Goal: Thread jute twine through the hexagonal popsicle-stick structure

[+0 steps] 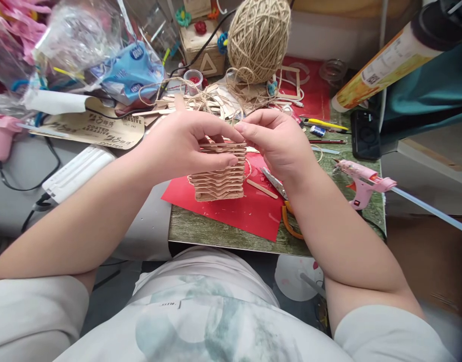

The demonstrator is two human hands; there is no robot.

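A small box of stacked popsicle sticks [219, 182] stands over a red sheet [249, 217] on the table. My left hand [198, 143] is closed round the upper part of this box, thumb along its near side. At the box's top right corner, my right hand [278, 141] pinches a strand of jute twine between thumb and fingertips. Part of the twine [249, 168] hangs down beside the box. Under my right wrist lie scissors [275, 182] with orange handles, partly hidden by the arm. One loose popsicle stick [262, 189] rests on the red sheet.
Behind my hands sit a jute twine ball [259, 40] and a pile of popsicle sticks [215, 100]. A pink glue gun [364, 182] lies at right, near a black phone [365, 134]. Another pink glue gun [2, 136] is at far left. A tall cup [389, 63] leans at right.
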